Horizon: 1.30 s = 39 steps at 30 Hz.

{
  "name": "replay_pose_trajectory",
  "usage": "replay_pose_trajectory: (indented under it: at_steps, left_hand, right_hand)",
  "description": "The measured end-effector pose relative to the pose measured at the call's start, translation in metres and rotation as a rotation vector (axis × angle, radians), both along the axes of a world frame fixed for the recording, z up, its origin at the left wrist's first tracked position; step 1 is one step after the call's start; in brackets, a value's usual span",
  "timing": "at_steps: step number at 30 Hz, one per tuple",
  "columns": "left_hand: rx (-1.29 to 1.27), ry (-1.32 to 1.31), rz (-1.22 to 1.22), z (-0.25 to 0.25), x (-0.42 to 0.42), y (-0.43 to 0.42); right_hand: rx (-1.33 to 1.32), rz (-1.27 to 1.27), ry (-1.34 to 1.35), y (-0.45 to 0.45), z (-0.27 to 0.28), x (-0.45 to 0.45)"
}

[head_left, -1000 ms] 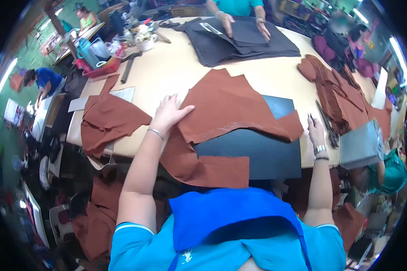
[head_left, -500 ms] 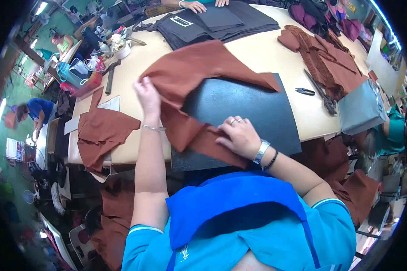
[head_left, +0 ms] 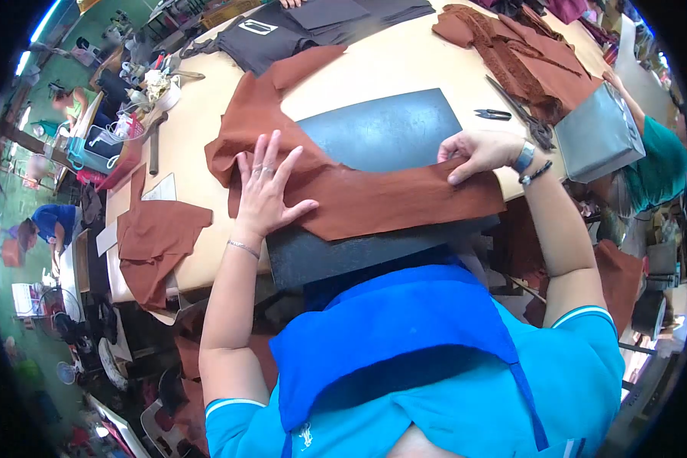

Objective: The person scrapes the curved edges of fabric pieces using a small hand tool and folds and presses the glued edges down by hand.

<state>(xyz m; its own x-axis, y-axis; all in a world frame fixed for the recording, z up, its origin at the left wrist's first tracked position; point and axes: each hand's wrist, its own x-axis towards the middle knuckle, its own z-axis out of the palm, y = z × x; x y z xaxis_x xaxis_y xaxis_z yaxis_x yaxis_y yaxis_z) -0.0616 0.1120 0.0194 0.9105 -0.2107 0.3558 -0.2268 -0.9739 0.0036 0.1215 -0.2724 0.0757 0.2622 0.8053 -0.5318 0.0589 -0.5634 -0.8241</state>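
Left hand (head_left: 264, 191): grip spread, on brown cloth (head_left: 389, 200) | Right hand (head_left: 482, 153): grip pinching its edge | Black mat (head_left: 382, 130): beneath

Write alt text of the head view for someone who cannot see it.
A person's left hand lies spread on reddish-brown fabric while the right hand pinches it near one end. The fabric lies partly over a dark board on a pale table; small snips and larger scissors lie nearby.

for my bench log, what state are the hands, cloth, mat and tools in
black mat: partly covered by brown cloth
brown cloth: rumpled left, flatter right
left hand: open on brown cloth
right hand: pinching brown cloth's edge
snips: lying unheld
scissors: lying, blades look closed
hammer: lying unheld
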Motion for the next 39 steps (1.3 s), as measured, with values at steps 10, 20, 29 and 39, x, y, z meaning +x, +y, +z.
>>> replay_pose_trajectory:
  at_steps: [10,20,29,39]
  left_hand:
    - [0.023,0.426,0.024,0.045,0.003,-0.042]
    - [-0.177,0.33,-0.139,0.011,0.037,-0.092]
    - [-0.338,0.242,-0.361,-0.012,0.081,-0.118]
    - [-0.374,0.229,-0.36,-0.017,0.084,-0.098]
  right_hand:
    - [-0.338,0.005,-0.921,-0.018,-0.006,0.038]
    - [-0.36,0.113,-1.142,0.018,0.033,0.052]
    - [0.199,0.06,-1.203,0.041,-0.006,0.008]
    - [0.317,0.037,-1.109,0.055,-0.054,-0.024]
